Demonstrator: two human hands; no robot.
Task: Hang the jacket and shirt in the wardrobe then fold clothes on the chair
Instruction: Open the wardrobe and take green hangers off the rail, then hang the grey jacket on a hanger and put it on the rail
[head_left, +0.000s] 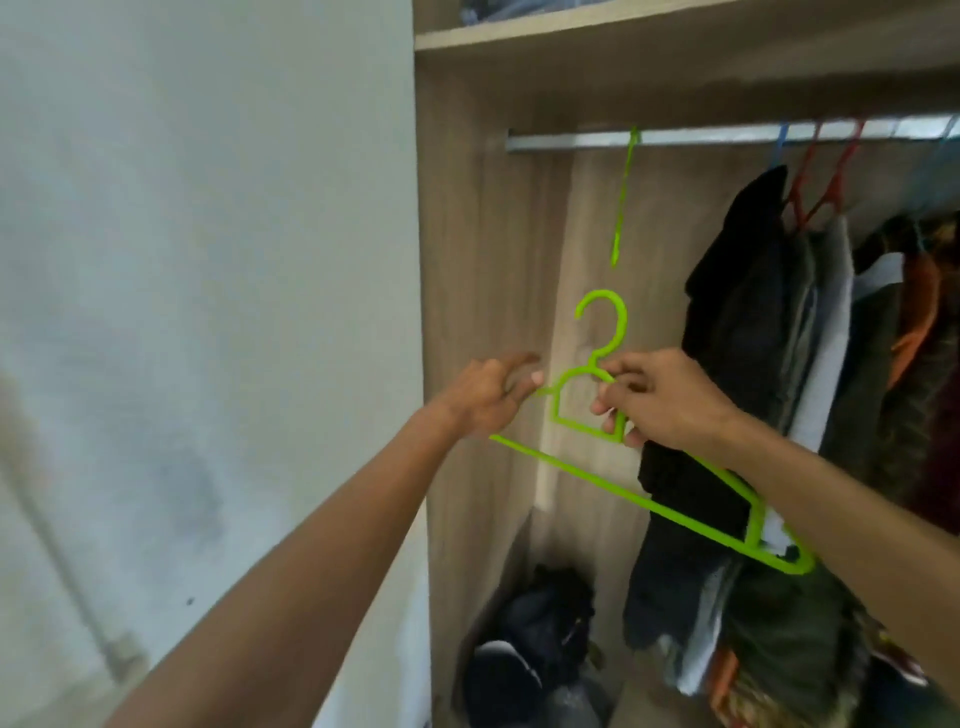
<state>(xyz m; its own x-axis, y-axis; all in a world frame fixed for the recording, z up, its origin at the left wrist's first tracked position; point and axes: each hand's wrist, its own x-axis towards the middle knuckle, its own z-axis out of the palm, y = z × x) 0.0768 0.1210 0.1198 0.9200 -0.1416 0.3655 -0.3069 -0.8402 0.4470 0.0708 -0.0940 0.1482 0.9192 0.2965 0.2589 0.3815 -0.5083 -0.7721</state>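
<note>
In the wardrobe, the right hand is pinching the green hanger; the left hand, grip released, is barely touching it, risking snagging hung clothes.

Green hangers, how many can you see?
2. One green hanger is held by the right hand, off the rail. Another hangs edge-on from the rail above it. More may hide among the hanging clothes.
</note>
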